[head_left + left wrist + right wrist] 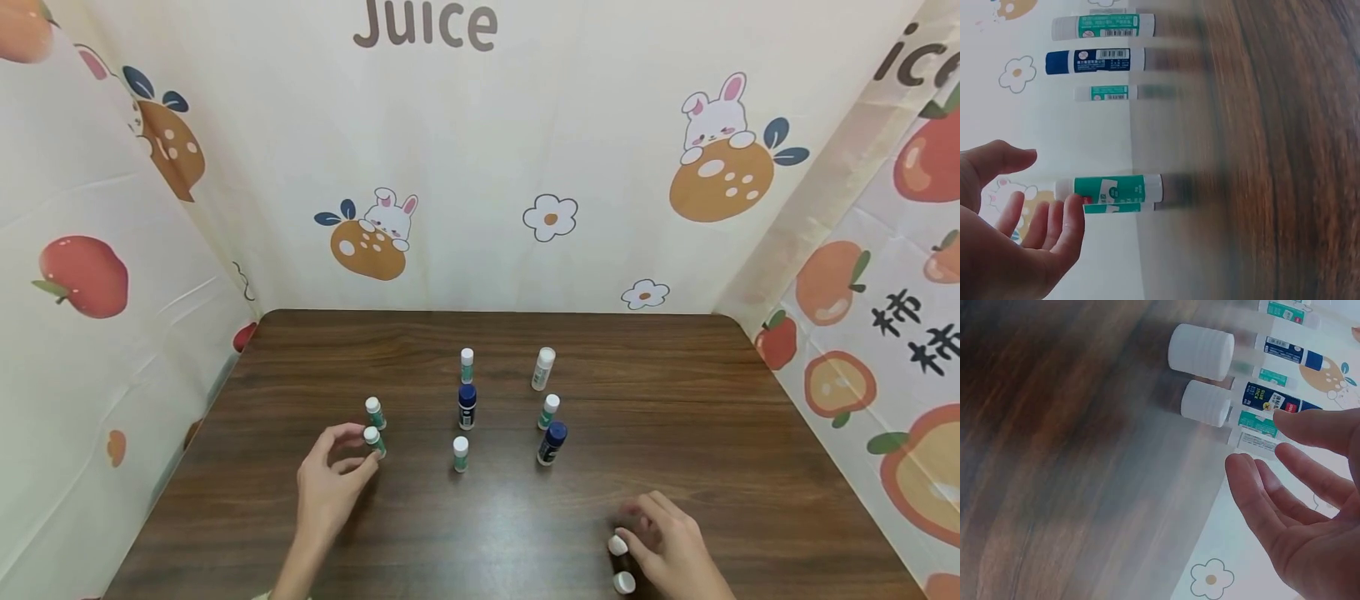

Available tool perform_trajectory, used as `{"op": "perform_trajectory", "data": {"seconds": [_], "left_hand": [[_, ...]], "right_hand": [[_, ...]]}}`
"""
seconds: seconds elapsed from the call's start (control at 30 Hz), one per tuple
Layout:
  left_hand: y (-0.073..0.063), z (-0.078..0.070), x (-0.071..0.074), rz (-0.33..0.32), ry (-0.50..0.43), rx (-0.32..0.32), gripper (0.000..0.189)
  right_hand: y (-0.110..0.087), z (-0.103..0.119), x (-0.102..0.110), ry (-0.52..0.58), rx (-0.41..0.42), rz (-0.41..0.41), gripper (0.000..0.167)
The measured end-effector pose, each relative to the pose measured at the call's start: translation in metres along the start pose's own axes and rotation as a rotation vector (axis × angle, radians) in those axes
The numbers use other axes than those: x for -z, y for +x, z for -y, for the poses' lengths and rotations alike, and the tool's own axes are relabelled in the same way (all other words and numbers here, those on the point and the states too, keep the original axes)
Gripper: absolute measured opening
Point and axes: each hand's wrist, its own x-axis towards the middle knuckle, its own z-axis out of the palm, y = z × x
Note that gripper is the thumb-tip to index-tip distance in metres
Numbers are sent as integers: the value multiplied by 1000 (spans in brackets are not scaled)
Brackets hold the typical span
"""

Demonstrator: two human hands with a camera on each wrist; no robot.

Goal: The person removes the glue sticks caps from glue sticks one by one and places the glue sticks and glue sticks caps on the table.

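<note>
Where the left fingers [1071, 226] curve, a green glue stick [1116, 189] stands beside them.

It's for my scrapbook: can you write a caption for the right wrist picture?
Right hand hovering near two short white cylinders, with green and blue glue sticks standing beyond.

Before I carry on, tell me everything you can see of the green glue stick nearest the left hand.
The green glue stick is a slim, plastic-looking cylinder with a white cap on, a green label bearing a white patch, and a white base. It stands upright on the brown table, in front of another green glue stick. The left hand is beside it, thumb and fingers apart; contact is unclear, though a fingertip overlaps it in the left wrist view.
</note>
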Motion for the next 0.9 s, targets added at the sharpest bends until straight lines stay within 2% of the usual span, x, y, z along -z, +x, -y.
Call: {"op": "perform_trajectory", "data": {"seconds": [0.17, 0.3, 0.57, 0.67, 0.9], "left_hand": [[-2, 0, -2, 56, -76, -1, 38], [-4, 1, -4, 106, -103, -35, 38], [-6, 2, -15, 161, -159, -82, 38], [-6, 2, -22, 177, -163, -76, 37], [-6, -4, -37, 230, -170, -26, 35]], "right_hand": [[2, 4, 3, 27, -4, -18, 39], [4, 8, 6, 52, -3, -25, 41], [10, 14, 7, 78, 17, -30, 46], [13, 18, 8, 79, 18, -26, 46], [22, 23, 8, 112, 95, -36, 48]]}}
